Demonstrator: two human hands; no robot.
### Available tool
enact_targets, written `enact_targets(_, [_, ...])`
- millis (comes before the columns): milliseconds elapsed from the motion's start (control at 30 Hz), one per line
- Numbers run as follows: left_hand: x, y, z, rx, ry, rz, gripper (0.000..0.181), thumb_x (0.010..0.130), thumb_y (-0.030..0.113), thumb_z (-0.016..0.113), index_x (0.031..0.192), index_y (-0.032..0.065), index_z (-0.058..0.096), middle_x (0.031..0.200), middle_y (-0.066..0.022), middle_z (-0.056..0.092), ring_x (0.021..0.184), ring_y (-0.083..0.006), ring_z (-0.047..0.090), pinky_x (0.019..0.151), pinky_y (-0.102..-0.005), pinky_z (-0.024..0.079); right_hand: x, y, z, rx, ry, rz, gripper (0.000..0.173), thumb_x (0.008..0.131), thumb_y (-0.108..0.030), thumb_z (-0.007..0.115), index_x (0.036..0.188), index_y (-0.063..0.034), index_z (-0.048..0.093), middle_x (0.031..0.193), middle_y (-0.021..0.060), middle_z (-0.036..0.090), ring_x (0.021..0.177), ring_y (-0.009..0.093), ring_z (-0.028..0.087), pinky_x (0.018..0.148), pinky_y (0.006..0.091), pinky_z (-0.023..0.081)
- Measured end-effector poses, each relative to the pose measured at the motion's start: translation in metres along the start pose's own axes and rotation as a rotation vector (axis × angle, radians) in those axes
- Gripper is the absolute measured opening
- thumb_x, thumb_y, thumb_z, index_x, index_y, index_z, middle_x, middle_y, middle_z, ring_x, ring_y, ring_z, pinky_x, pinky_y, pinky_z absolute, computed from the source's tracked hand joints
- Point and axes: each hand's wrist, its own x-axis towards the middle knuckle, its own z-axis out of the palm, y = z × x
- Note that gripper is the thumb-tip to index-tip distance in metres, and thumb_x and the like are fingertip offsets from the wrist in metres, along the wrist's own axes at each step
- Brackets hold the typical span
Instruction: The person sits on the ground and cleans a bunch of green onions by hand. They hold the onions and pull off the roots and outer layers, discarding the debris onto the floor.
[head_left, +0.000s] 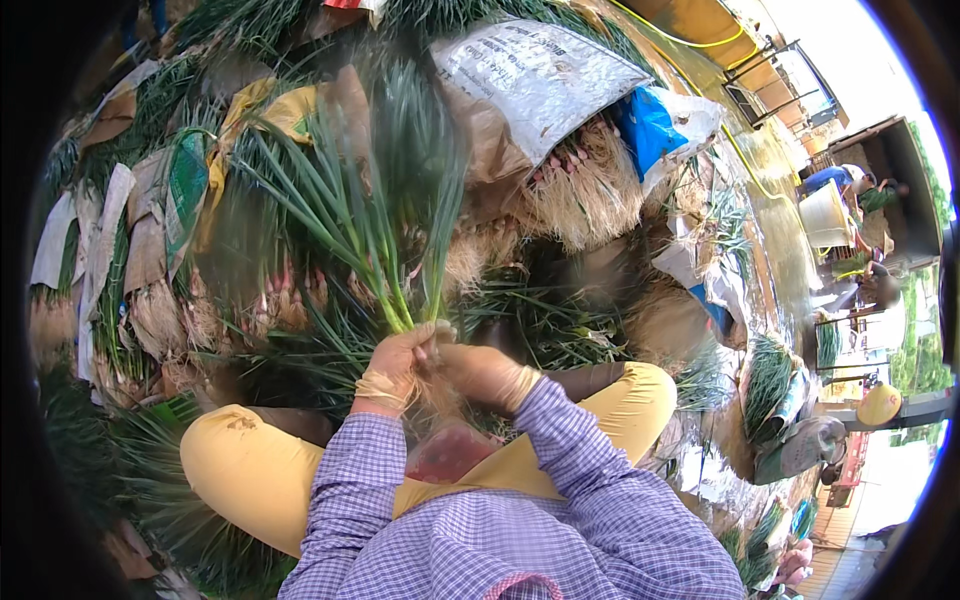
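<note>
My left hand (395, 365) is closed around the lower stalks of a bunch of spring onions (382, 262). Their long green leaves fan out away from me, and pale stringy roots (439, 394) hang toward my lap. Pressed against it, my right hand (478, 373) has its fingers curled at the bulb end of the same bunch; the fingertips are partly hidden and blurred. Thin pale glove cuffs or bands show at both wrists. Below the hands, a reddish surface (450, 452) lies between my crossed yellow-trousered legs.
Loose green stalks (562, 319) lie just ahead. Rooted bundles (585, 184) are stacked beyond, partly under a printed white sack (536, 79). More wrapped bundles (157, 319) stand at left. Wet ground (776, 225) with a yellow hose (742, 161) runs right, where several people work by a white tub (823, 214).
</note>
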Motion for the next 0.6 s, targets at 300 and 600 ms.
enact_targets(300, [-0.020,0.007,0.011,0.057,0.173,0.042,0.022,0.087,0.023,0.062,0.086,0.0007,0.064,0.066,-0.0027,0.058,0.050,-0.0101,0.052,0.045,-0.0209,0.041,0.061,0.023,-0.004,1.112,0.125,0.390,0.039,0.091,-0.040,0.055,0.111,-0.0061,0.054,0.072,0.0021,0.057,0.063,0.010,0.052,0.059,0.0241,0.045])
enact_targets(600, [-0.018,-0.001,-0.016,0.460,0.328,0.219,0.020,0.090,0.021,0.056,0.081,0.0025,0.058,0.059,-0.0024,0.054,0.045,-0.0089,0.048,0.040,-0.0216,0.036,0.051,-0.010,-0.047,0.694,0.556,0.495,0.022,0.089,-0.021,0.057,0.077,-0.0041,0.065,0.072,0.0030,0.058,0.072,0.014,0.057,0.067,0.0250,0.046])
